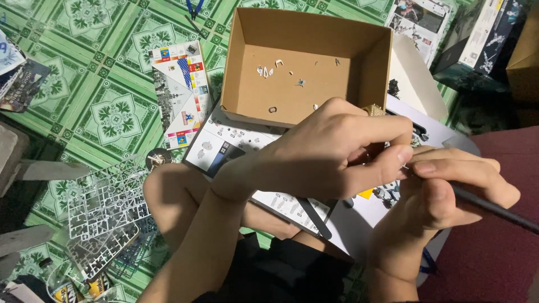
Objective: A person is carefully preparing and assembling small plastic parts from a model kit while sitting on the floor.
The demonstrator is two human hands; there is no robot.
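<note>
My left hand (331, 151) is closed, thumb and fingers pinching something small near the middle right; the piece itself is hidden by the fingers. My right hand (455, 191) grips a thin black tool (494, 209) whose tip meets the left hand's fingertips. Both hands hover above an instruction sheet (224, 147) on my lap. Behind them stands an open brown cardboard box (252, 95) with several tiny white parts on its bottom.
Clear plastic part frames (106, 213) lie at the lower left on the green patterned floor (112, 112). A folded colour leaflet (179, 90) rests left of the box. Printed boxes (477, 33) stand at the top right, blue-handled pliers (195, 8) at the top.
</note>
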